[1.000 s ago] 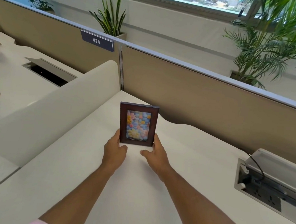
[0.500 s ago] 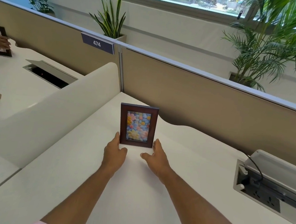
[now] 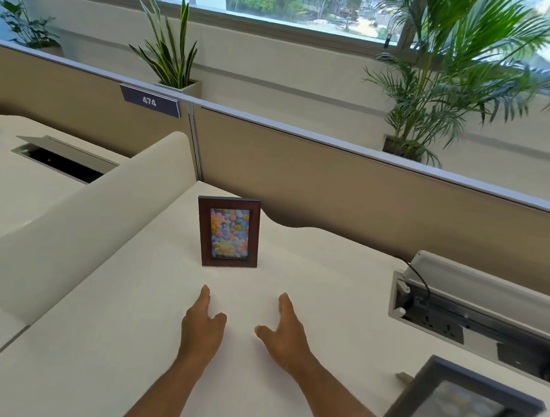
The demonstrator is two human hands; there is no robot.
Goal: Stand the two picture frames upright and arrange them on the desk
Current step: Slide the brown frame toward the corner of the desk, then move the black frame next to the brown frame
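Both hands [image 3: 242, 329] are open and empty near the upright brown frame [image 3: 228, 232] at twelve o'clock; the grey frame [image 3: 462, 416], flat on the tabletop [image 3: 119, 344] at four o'clock, looks light, stiff and breakable, best gripped by its side edges.

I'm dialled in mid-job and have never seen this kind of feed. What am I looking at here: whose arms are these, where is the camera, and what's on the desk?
There is no machine: these are a person's two bare arms, filmed by one wide-angle camera worn on their head, looking forward and down. The left hand and right hand are both open and empty, hovering over the white desk, short of the brown picture frame. That frame stands upright on its own, showing a colourful flower picture. A second, dark frame sits at the lower right, blurred; it looks tilted back rather than properly upright. To the right is an open socket box with a cable. Beige partitions, plants and a window lie behind.
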